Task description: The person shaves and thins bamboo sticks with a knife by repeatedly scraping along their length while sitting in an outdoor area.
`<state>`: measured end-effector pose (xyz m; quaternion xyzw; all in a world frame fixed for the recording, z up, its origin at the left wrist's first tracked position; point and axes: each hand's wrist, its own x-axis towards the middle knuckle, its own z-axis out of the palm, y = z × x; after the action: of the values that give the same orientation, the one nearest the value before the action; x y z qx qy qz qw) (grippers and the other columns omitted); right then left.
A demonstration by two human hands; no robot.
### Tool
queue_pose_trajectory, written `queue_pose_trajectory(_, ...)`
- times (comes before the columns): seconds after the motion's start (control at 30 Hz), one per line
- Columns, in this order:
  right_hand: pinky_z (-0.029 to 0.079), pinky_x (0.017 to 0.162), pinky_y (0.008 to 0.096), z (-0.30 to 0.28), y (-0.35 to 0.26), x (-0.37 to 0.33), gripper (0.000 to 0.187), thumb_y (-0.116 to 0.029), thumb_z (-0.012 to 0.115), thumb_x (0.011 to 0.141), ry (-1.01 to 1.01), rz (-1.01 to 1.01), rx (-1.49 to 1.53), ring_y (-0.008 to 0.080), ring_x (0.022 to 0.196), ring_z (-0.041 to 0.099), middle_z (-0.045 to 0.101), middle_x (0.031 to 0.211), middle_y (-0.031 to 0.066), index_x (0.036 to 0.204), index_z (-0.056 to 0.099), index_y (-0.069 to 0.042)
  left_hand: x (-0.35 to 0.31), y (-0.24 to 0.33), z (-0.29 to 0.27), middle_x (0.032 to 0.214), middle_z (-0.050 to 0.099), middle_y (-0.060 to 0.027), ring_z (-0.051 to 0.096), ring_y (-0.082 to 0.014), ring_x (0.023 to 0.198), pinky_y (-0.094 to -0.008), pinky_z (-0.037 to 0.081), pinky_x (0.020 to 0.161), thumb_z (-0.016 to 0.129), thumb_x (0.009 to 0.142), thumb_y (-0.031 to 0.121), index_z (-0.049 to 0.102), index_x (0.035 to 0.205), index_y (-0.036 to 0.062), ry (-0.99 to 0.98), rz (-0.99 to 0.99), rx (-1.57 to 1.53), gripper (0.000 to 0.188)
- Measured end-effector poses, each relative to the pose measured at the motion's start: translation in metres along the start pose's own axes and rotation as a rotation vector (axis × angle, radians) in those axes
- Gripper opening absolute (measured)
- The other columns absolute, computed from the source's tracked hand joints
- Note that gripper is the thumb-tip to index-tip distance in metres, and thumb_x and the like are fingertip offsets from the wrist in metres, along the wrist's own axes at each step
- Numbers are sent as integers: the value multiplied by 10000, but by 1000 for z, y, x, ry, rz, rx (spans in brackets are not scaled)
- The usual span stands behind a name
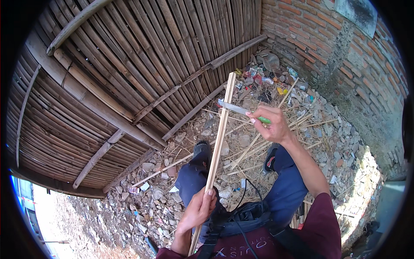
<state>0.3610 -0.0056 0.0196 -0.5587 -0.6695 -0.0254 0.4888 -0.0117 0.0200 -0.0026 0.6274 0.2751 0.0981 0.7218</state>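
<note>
Pale bamboo, by its look, forms the long strip [218,142] slanting up before us. Our left hand [199,208] is closed around its lower part; our right hand [272,125], right of the strip, grips a knife [236,108] whose blade lies across its upper part. We judge the cutting underway: the strip remains one long length, lined lengthwise, though how much is left we cannot tell. Loose slivers [245,153] lie right of the strip, and a slatted wall [181,56] rises to its upper left.
</note>
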Motion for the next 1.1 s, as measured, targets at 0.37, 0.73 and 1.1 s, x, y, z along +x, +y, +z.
queue_pose_trajectory(0.37,462,504,351,12,-7,-4,115,-74,724,858,-66,-68,8,208,577,627,689,771,45,953,789,-66,3,-6,0,717,387,42,348,-47,564,-236,302,480,368,1193,309,466,1001,69,53,56,176,322)
queue_pose_trajectory(0.73,473,510,346,11,9,2,119,-72,714,863,-33,-72,-41,185,607,646,711,785,43,946,800,-78,5,-6,0,705,381,54,336,-40,540,-235,285,452,365,1193,327,458,1001,82,43,28,120,325)
queue_pose_trajectory(1.1,470,497,340,27,-13,-2,158,-54,723,848,-116,-138,-6,195,584,638,686,767,55,988,790,-82,3,-15,2,712,385,51,334,-39,544,-237,282,458,379,1192,311,460,990,78,45,99,152,319)
